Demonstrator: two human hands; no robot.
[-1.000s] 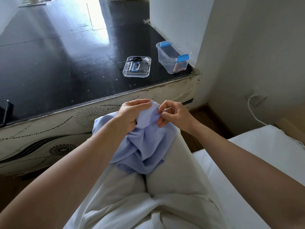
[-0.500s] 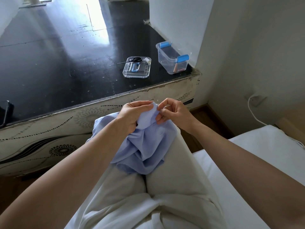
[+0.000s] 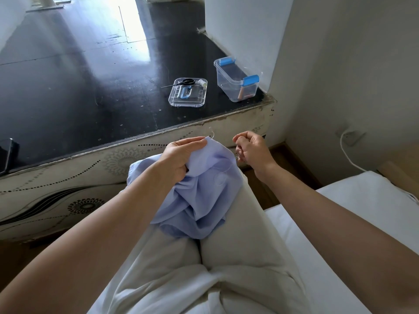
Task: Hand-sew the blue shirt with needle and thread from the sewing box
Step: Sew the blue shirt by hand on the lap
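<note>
**On the lap: shirt bunched in one hand, thread held by the other**

Below the two hands, pale trousers [image 3: 226, 257] carry the crumpled blue shirt [image 3: 199, 200], which sags between the thighs. The left hand [image 3: 181, 157] grips a raised fold of the shirt, thumb on top and fingers curled under the cloth. Just right of that grip, clear of the cloth, the right hand [image 3: 251, 150] is curled. Its fingertips pinch a thin white thread [image 3: 229, 167] that trails back across the shirt. The needle is too small to make out. Right of the right arm lies a white mattress [image 3: 340, 211]. Beyond both hands stands a dark table [image 3: 90, 87]. On it, well past the grip, a clear lid [image 3: 192, 103] holds scissors [image 3: 186, 82] and a white spool [image 3: 202, 82]. A clear box [image 3: 229, 85] with blue clasps stands to the lid's right, near the wall.
</note>
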